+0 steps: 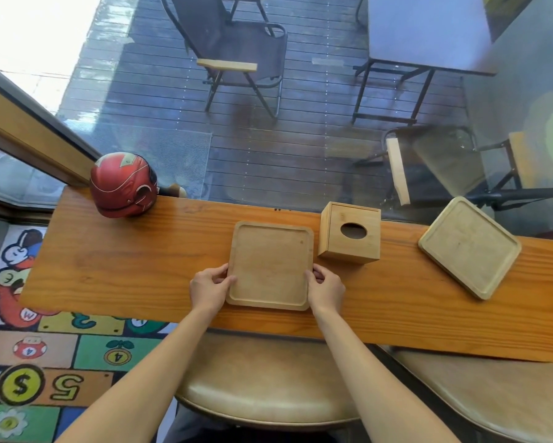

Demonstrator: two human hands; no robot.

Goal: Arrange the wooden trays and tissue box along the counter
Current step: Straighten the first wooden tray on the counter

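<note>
A square wooden tray [270, 260] lies flat in the middle of the long wooden counter [140, 266]. My left hand [208, 289] grips its left edge near the front corner, and my right hand [326, 288] grips its right edge. Just right of the tray stands a wooden tissue box [350, 236] with an oval hole on top and no tissue showing. A second wooden tray [470, 247] lies farther right, turned at an angle, its far corner reaching over the counter's back edge.
A red helmet [123, 185] sits at the counter's far left by the window. Two cushioned stools [268, 378] [492, 394] stand below the counter's front edge. A colourful cartoon rug [45, 362] covers the floor at left. Glass runs behind the counter.
</note>
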